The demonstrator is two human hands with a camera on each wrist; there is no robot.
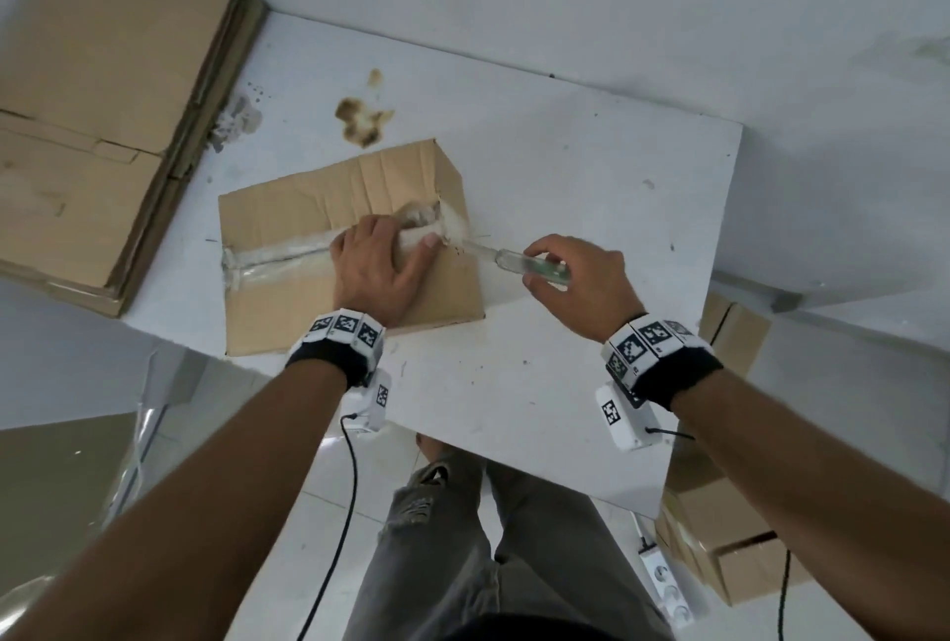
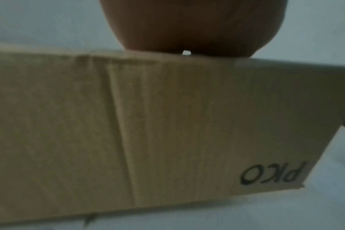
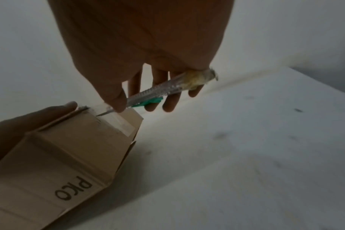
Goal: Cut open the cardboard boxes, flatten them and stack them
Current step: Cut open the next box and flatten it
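A brown cardboard box (image 1: 288,224) lies on the white table (image 1: 591,208), its top seam covered with clear tape. My left hand (image 1: 378,265) rests flat on the box top with fingers spread, near the right end. My right hand (image 1: 576,280) grips a clear utility knife (image 1: 519,266) with a green slider. In the right wrist view the knife (image 3: 167,88) has its blade tip at the taped upper corner of the box (image 3: 69,152). The left wrist view shows the box side (image 2: 148,124) with "PKO" printed on it and the palm above.
A stack of flattened cardboard (image 1: 103,111) lies at the table's far left corner. More boxes (image 1: 730,527) stand on the floor at the right, beside a power strip (image 1: 663,584). Brown stains (image 1: 362,119) mark the table behind the box. My legs stand at the table's near edge.
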